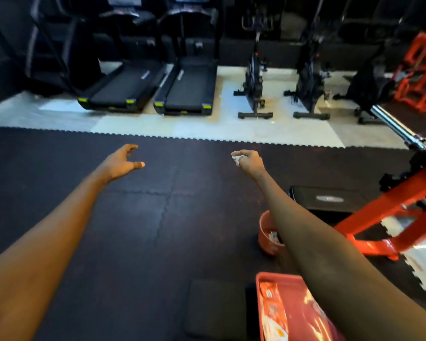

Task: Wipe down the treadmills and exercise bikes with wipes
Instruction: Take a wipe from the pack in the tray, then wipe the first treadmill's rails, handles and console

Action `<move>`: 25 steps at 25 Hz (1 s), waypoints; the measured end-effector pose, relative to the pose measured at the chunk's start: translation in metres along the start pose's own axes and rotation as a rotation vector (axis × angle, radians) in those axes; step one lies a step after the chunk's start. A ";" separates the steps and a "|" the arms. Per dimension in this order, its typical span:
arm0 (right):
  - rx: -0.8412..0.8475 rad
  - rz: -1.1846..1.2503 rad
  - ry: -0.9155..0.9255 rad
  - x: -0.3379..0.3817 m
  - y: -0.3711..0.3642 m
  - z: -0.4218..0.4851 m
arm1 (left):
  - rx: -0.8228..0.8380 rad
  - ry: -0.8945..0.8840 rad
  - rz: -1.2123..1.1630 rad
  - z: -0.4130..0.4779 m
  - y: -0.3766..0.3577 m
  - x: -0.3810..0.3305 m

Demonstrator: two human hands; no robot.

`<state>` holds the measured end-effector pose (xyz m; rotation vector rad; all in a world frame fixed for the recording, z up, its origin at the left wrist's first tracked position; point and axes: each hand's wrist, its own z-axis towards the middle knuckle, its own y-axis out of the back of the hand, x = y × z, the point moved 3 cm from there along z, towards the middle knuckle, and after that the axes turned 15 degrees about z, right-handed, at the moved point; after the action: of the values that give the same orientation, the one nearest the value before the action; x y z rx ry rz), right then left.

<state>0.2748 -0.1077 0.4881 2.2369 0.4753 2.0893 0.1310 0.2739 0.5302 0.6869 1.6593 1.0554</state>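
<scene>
Your left hand: loose, empty, short of the black treadmills.
Your right hand: gripping a crumpled white wipe, same range.

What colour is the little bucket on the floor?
The bucket is orange, best seen in the head view.

1. Black belt treadmills carry lime-green corner caps.
2. Dark rubber floor mats show jigsaw seams; pale tiles beyond.
3. Orange steel rack frame, orange plastic bucket, white crumpled wipe.
</scene>
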 end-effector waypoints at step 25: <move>0.091 -0.186 0.480 0.369 -0.361 0.390 | -0.327 -0.022 0.069 0.381 0.371 0.221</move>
<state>0.6037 0.3963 0.7234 1.6323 0.7781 2.5335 0.3993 0.7463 0.7202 0.5405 1.4077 1.3266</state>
